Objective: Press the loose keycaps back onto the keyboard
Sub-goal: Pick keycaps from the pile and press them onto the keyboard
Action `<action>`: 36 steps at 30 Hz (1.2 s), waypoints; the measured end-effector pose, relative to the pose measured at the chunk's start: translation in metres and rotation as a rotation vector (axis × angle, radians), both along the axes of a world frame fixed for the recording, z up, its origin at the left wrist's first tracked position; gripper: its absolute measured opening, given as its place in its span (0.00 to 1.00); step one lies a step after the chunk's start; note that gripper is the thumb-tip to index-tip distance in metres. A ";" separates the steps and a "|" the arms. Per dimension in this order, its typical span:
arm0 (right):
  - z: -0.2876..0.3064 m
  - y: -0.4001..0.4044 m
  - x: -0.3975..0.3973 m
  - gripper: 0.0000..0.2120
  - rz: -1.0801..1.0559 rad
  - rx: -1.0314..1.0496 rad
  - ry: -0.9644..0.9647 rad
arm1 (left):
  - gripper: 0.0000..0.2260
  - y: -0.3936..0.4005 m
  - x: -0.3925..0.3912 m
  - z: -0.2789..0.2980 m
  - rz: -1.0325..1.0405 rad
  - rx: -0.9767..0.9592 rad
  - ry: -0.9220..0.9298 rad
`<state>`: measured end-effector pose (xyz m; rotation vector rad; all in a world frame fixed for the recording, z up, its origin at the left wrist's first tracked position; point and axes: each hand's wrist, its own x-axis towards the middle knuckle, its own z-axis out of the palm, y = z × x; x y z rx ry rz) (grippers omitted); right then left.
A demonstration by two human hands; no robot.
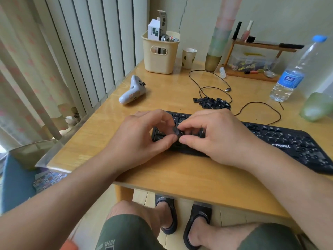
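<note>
A pale wooden surface [162,170] stands against a wall of vertical blinds [81,42], and the person sits at its near edge. Between the two hands a single dark keycap [175,131] is pinched: the left hand [144,139] holds it with curled thumb and forefinger from one side, while the right hand [216,139] meets it with its own fingertips from the other, both wrists resting low, likely to steady the small piece while it is lined up over its switch. Directly beneath the hands lies the black keyboard [279,141], its left end covered by them and the rest running off past the right hand; many sockets there look bare, so the job seems far from done. Just beyond the right hand's knuckles sits the heap of loose keycaps [212,102], kept within easy reach for the next pick. The keyboard's thin cable [212,82] loops around that heap. Farther out beyond the left hand lie a white controller [132,91] and a cream basket [160,55]; far beyond the right hand stands a water bottle [295,71].
</note>
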<state>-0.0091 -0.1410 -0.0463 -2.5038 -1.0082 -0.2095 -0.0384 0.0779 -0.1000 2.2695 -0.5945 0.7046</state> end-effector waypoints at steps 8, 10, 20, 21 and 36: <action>0.004 0.007 0.001 0.09 -0.122 -0.215 0.077 | 0.13 0.001 0.009 -0.003 0.184 0.097 0.092; 0.003 0.012 0.000 0.08 -0.133 -0.246 0.072 | 0.13 0.002 0.008 -0.003 0.195 0.099 0.106; 0.012 0.030 0.004 0.03 -0.175 -0.349 0.116 | 0.14 0.001 0.008 -0.003 0.174 0.145 0.115; 0.012 0.031 0.004 0.04 -0.180 -0.345 0.117 | 0.14 0.001 0.007 -0.004 0.174 0.147 0.115; -0.028 0.009 -0.002 0.02 -0.135 -0.016 0.066 | 0.09 0.000 0.009 -0.006 0.026 0.264 0.040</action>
